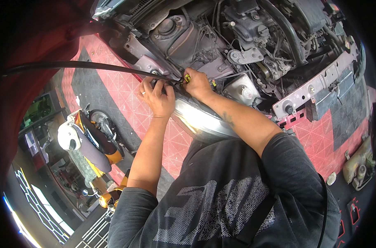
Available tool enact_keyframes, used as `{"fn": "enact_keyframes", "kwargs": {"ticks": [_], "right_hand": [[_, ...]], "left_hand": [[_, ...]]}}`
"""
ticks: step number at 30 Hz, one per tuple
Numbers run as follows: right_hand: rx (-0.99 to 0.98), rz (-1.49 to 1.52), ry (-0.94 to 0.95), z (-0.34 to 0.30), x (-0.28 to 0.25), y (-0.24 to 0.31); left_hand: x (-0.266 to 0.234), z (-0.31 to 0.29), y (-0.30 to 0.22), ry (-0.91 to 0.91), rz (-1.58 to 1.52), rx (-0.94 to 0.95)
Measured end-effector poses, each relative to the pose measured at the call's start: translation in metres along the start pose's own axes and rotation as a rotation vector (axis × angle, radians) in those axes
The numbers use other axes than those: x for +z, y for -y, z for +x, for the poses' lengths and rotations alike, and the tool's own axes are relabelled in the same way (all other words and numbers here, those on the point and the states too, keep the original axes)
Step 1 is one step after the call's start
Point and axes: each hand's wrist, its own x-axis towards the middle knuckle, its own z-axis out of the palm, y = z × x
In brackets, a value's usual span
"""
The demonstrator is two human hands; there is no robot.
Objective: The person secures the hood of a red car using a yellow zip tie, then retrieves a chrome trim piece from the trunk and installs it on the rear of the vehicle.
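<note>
A car headlight [201,118] with a clear, shiny lens lies against my body at the car's front corner. My left hand [158,98] curls its fingers over the headlight's far-left end, where its fingertips are partly hidden. Just right of it, my right hand [197,86] is closed in a pinch around a small yellow piece [187,78], most of it covered by the fingers. Another small yellow part [214,83] shows beyond the right wrist. A long black rod [93,66] runs from the left and ends near both hands.
The open engine bay holds an engine [250,25], a pale fluid reservoir [243,91] and many hoses. A bare metal crossbar [320,84] spans the front. Red bodywork [35,45] rises at left. A scooter [97,140] with a white helmet [68,137] stands beyond the tiled floor.
</note>
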Motion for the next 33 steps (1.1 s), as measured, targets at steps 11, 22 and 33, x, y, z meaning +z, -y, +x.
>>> {"fn": "enact_keyframes", "kwargs": {"ticks": [11,22,33], "right_hand": [[0.002,0.002,0.067,-0.001,0.000,-0.009],[0.022,-0.135,0.098,-0.006,-0.004,-0.001],[-0.065,-0.170,0.124,0.000,-0.001,-0.014]], "left_hand": [[-0.001,-0.001,0.000,0.018,-0.001,-0.008],[0.000,-0.002,0.001,0.022,-0.001,-0.015],[-0.001,-0.001,0.000,0.015,-0.015,-0.006]]}}
